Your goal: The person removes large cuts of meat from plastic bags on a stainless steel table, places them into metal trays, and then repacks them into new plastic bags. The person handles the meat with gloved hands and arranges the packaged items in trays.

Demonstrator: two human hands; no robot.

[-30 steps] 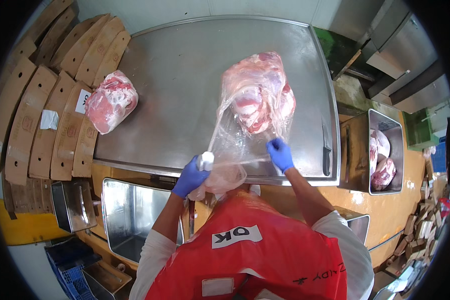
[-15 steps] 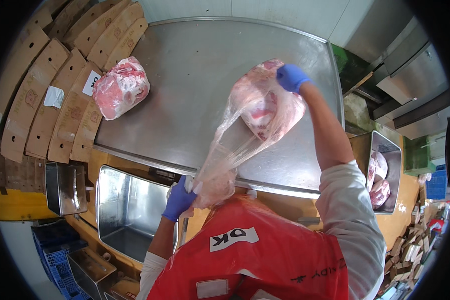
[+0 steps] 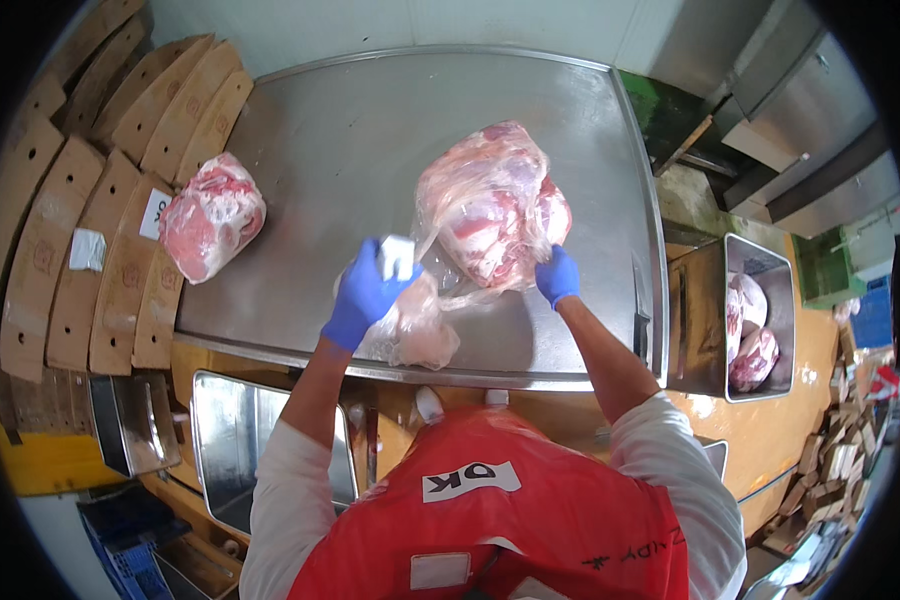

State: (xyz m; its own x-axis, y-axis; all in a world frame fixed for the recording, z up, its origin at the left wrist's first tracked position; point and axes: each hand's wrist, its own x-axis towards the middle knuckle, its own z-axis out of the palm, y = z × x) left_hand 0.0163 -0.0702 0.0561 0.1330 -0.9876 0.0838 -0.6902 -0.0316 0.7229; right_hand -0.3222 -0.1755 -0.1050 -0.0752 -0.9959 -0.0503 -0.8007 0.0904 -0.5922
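A large cut of raw meat (image 3: 485, 235) lies on the steel table, partly covered by clear plastic film (image 3: 485, 165). My right hand (image 3: 558, 276) is closed on the film at the meat's near right side. To the left of the meat, my left hand (image 3: 365, 298) is closed around a small white object (image 3: 397, 257) whose kind I cannot make out. Below that hand, bunched plastic film (image 3: 425, 335) rests by the table's near edge; whether the fingers also hold it is hidden. A second piece of meat (image 3: 213, 218), apparently wrapped, sits at the table's left edge.
Flattened cardboard cartons (image 3: 120, 260) stand in a row along the left of the steel table (image 3: 330, 130). An open metal bin (image 3: 232, 430) is below the near edge. Another metal bin (image 3: 782, 330) at the right holds pieces of meat (image 3: 754, 360).
My right hand has come down from the meat's far side to its near side. My left hand has risen over the table. The stretched film is now slack, and the meat sits differently.
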